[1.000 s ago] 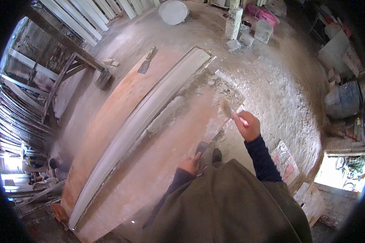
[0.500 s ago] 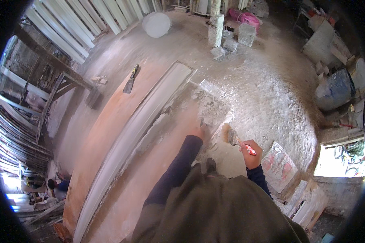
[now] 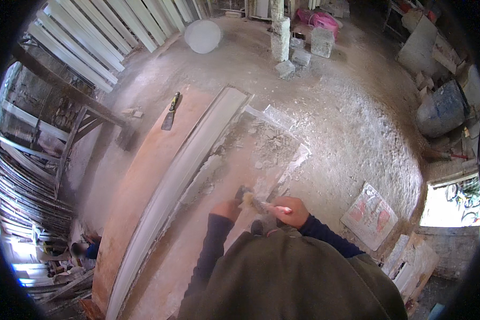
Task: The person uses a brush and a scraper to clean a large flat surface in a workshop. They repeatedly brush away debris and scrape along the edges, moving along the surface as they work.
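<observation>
My right hand [image 3: 292,209] is closed round the handle of a paintbrush [image 3: 258,204], whose pale bristles point left. Those bristles meet a small dark grey object [image 3: 242,191] at the fingers of my left hand [image 3: 226,209]. That hand is closed; the object's kind is hard to make out. Both hands are over a long reddish board [image 3: 184,250], dusty and marked with white plaster. To their left a long, slightly curved white plaster moulding [image 3: 170,184] runs lengthwise. Beyond it a putty knife [image 3: 170,112] with a black and yellow handle lies on the board.
Plaster crumbs [image 3: 272,141] are heaped at the board's far end. A stained square sheet [image 3: 369,216] lies on the floor at right. A blue-grey drum [image 3: 441,114] stands farther right. White strips [image 3: 90,37] lean at far left; a post [image 3: 280,34] rises ahead.
My right hand has brought the brush left and nearer me, to the dark object. My left hand has drawn back from the crumbs toward my body.
</observation>
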Demonstrator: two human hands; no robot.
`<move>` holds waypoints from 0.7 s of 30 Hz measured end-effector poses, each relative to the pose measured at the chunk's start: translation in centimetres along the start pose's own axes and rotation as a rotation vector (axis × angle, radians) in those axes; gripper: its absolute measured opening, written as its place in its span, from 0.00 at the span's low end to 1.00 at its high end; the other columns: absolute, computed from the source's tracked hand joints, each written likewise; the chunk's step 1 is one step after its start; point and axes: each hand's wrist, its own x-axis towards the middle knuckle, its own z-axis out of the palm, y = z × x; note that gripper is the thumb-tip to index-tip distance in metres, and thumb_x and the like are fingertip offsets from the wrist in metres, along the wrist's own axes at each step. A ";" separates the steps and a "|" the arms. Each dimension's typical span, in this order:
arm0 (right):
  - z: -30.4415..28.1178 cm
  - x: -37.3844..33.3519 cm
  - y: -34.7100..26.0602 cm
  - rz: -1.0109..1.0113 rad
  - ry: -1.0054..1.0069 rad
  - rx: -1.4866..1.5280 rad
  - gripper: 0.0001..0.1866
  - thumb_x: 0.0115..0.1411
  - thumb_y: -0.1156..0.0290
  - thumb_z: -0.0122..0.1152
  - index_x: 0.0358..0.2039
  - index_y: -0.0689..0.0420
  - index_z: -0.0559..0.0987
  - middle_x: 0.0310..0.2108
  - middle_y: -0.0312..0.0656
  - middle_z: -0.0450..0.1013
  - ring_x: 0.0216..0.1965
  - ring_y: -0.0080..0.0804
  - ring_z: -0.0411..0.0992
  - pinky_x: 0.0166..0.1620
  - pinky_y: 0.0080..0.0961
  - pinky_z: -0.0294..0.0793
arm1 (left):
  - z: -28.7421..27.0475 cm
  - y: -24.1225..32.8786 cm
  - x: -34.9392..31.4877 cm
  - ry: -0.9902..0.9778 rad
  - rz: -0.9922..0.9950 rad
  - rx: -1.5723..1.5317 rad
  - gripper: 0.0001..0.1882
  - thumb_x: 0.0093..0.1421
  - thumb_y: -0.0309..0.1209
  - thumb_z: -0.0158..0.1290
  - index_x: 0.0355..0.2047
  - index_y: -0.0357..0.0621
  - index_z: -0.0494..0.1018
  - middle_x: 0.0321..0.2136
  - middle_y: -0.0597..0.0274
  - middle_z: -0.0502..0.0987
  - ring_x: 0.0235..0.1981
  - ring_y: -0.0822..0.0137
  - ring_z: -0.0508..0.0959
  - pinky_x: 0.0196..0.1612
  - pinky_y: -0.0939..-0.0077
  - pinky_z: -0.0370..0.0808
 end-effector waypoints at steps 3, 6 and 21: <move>-0.1 3.1 0.7 0.196 -0.235 -0.013 0.09 0.48 0.66 0.54 0.24 0.58 0.73 0.18 0.41 0.68 0.19 0.28 0.67 0.25 0.23 0.65 | 3.2 -4.7 -1.8 0.211 -0.031 -0.110 0.21 0.45 0.40 0.51 0.41 0.47 0.68 0.32 0.53 0.74 0.35 0.55 0.73 0.38 0.63 0.69; -1.4 6.7 4.7 0.207 -0.320 -0.061 0.11 0.47 0.62 0.55 0.25 0.57 0.72 0.18 0.43 0.69 0.19 0.28 0.68 0.25 0.25 0.66 | 6.1 -7.9 -2.4 0.353 0.004 -0.187 0.24 0.42 0.40 0.54 0.39 0.43 0.67 0.28 0.50 0.74 0.33 0.55 0.74 0.35 0.64 0.69; -6.1 14.3 7.0 -0.015 -0.102 0.021 0.09 0.48 0.69 0.58 0.19 0.60 0.70 0.14 0.37 0.64 0.19 0.17 0.62 0.22 0.22 0.64 | 8.8 -4.5 -3.2 0.238 -0.234 -0.341 0.15 0.51 0.42 0.48 0.29 0.43 0.68 0.25 0.51 0.74 0.29 0.55 0.74 0.32 0.65 0.69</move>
